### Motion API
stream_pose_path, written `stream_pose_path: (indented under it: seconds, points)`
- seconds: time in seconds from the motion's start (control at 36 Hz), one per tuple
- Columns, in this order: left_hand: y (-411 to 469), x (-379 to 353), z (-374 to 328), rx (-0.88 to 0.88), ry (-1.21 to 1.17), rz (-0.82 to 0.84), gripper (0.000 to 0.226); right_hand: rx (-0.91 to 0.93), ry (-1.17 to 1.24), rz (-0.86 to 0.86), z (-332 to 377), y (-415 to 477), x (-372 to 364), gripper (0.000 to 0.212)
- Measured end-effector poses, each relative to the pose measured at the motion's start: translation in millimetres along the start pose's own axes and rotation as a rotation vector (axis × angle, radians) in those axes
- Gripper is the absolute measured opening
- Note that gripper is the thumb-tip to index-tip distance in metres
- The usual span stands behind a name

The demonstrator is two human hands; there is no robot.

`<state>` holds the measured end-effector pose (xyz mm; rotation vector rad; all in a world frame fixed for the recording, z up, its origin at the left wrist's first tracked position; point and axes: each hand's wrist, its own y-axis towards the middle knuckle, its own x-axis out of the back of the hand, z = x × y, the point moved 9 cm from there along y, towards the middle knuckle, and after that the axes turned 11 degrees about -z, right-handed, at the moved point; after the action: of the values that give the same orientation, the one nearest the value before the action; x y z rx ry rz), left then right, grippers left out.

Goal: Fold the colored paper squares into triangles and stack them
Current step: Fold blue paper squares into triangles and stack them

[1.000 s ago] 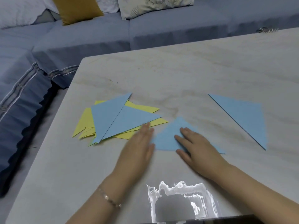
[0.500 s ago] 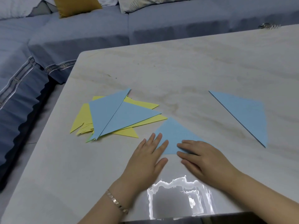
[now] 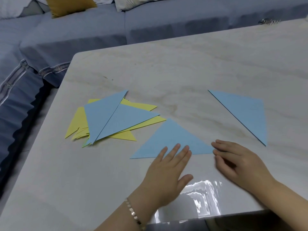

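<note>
Light-blue paper triangle [image 3: 170,140] lies on the pale marble bench [image 3: 183,67], left hand [image 3: 168,172] and right hand [image 3: 238,162] flat-fingered on its near edge, likely sharpening the crease.

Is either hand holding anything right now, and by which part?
Nothing is gripped. The left hand lies flat, fingertips on the lower edge of the folded blue triangle; the right hand is open at its right corner.

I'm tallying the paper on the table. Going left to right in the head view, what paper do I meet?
pile of yellow and blue triangles → single blue triangle → blue paper
</note>
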<state>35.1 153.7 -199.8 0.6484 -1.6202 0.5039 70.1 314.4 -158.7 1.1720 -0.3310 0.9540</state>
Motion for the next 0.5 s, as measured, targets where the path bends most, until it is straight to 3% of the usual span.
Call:
stream_pose_path:
  seconds: [0.33,0.5]
  points:
    - [-35,18,51,0.015,-0.019,-0.058,0.053,-0.021,-0.024,-0.074,-1,0,2,0.030]
    - [-50,34,76,0.133,-0.129,-0.204,0.054,-0.004,-0.033,-0.089,0,0,3,0.030]
